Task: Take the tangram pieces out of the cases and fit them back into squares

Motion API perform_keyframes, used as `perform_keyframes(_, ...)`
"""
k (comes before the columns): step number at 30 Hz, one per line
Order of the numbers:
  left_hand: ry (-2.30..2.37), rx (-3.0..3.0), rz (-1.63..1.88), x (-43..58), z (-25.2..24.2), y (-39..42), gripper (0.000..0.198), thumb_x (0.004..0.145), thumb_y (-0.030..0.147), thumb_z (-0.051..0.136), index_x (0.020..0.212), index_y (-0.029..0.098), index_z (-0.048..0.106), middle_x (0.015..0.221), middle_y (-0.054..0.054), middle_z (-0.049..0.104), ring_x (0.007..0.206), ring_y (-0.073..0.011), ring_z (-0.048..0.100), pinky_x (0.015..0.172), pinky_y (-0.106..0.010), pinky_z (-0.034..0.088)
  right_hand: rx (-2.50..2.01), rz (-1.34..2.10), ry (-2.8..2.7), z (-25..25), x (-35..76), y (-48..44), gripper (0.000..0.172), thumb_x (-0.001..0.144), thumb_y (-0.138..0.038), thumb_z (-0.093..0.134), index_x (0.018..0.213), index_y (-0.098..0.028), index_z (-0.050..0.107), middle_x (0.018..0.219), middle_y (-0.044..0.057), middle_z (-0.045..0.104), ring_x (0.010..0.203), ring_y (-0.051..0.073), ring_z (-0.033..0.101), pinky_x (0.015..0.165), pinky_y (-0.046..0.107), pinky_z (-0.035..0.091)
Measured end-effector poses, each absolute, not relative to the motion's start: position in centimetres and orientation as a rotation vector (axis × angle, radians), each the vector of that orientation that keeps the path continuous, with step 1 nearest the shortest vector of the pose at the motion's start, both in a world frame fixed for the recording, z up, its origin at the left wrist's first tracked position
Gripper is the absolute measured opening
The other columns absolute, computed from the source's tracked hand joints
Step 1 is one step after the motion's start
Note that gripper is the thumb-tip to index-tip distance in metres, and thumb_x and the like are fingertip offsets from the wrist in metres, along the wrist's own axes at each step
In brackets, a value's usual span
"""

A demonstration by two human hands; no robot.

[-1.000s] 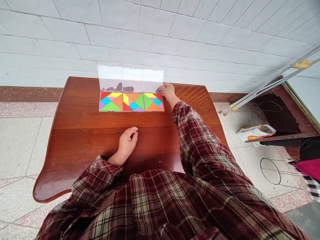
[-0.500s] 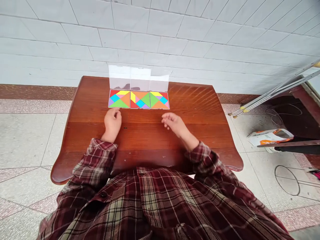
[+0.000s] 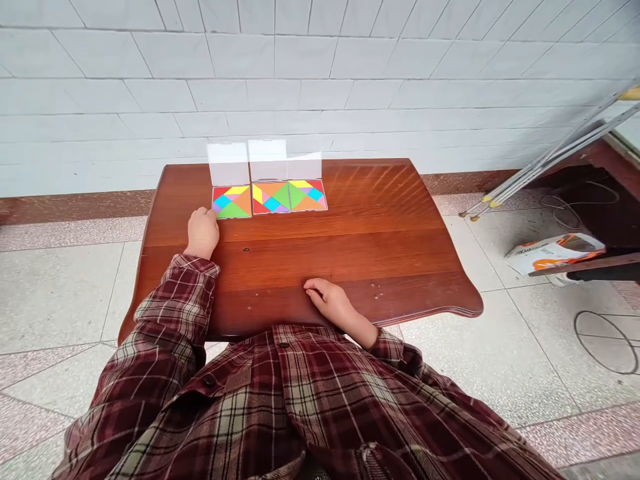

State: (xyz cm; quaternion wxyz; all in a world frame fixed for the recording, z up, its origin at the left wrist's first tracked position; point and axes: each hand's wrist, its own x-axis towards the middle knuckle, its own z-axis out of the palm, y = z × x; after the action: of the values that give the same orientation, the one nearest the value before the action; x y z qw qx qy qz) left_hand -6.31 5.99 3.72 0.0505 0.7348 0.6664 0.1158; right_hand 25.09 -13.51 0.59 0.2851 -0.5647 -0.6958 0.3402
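Note:
Three tangram cases lie side by side at the table's far edge, their clear lids raised toward the wall. My left hand (image 3: 203,233) is closed at the lower left corner of the left tangram case (image 3: 231,202), its fingertips on that edge and partly hidden. A narrow gap separates this case from the middle tangram case (image 3: 271,198), which touches the right tangram case (image 3: 308,195). Coloured triangles, squares and parallelograms fill each one. Near the front edge, my right hand (image 3: 336,303) rests on the table with its fingers curled together and nothing visible in them.
The brown wooden table (image 3: 360,247) stands against a white tiled wall (image 3: 300,67). To the right, crutches (image 3: 540,160) lean by a dark piece of furniture, with a white and orange bag (image 3: 555,253) below. A wire ring (image 3: 606,341) is on the floor.
My left hand has moved left to the left case's corner, and a gap has opened beside the middle case. My right hand has drawn back toward the table's front edge. The view has shifted slightly.

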Motion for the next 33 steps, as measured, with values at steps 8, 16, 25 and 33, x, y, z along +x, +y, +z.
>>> perform_keyframes(8, 2.068, 2.366, 0.102, -8.3, 4.1, 0.9, 0.02, 0.088, 0.011, 0.035, 0.087, 0.015, 0.055, 0.088, -0.008, 0.05, 0.089, -0.0217, 0.048, 0.082, -0.036, 0.038, -1.542, 0.713, -2.035, 0.0, 24.8, -14.0, 0.019, 0.09, -0.019, 0.046, 0.096, -0.02, 0.065, 0.096, 0.007, 0.069, 0.089, 0.018, 0.064, 0.083, 0.031, 0.049)
perform_keyframes(16, 1.945, 2.434, 0.02, -6.5, 3.5, -9.3, 0.03, 0.09, 0.015, 0.034, 0.094, 0.015, 0.063, 0.102, -0.015, 0.061, 0.093, -0.0264, 0.053, 0.082, -0.04, 0.044, -1.536, 0.697, -2.077, 0.2, 24.8, -14.1, 0.018, 0.09, -0.018, 0.048, 0.096, -0.02, 0.065, 0.095, 0.007, 0.067, 0.088, 0.018, 0.062, 0.082, 0.03, 0.048)
perform_keyframes(25, 1.657, 2.5, 0.166, 0.3, 2.5, -13.6, 0.028, 0.087, 0.015, 0.039, 0.093, 0.015, 0.066, 0.105, -0.016, 0.063, 0.092, -0.0273, 0.054, 0.083, -0.043, 0.045, -1.471, 0.785, -1.949, 0.7, 25.0, -13.9, 0.015, 0.087, -0.017, 0.049, 0.092, -0.019, 0.063, 0.091, 0.006, 0.066, 0.087, 0.018, 0.061, 0.083, 0.031, 0.048)
perform_keyframes(33, 1.419, 2.182, 0.55, 2.3, 3.2, -8.2, 0.016, 0.084, 0.019, 0.046, 0.086, 0.018, 0.063, 0.09, -0.007, 0.064, 0.088, -0.0197, 0.058, 0.084, -0.035, 0.047, -1.636, 0.787, -2.039, 1.7, 25.3, -14.2, 0.018, 0.085, -0.018, 0.058, 0.103, -0.019, 0.063, 0.102, 0.008, 0.063, 0.091, 0.019, 0.06, 0.083, 0.032, 0.048)
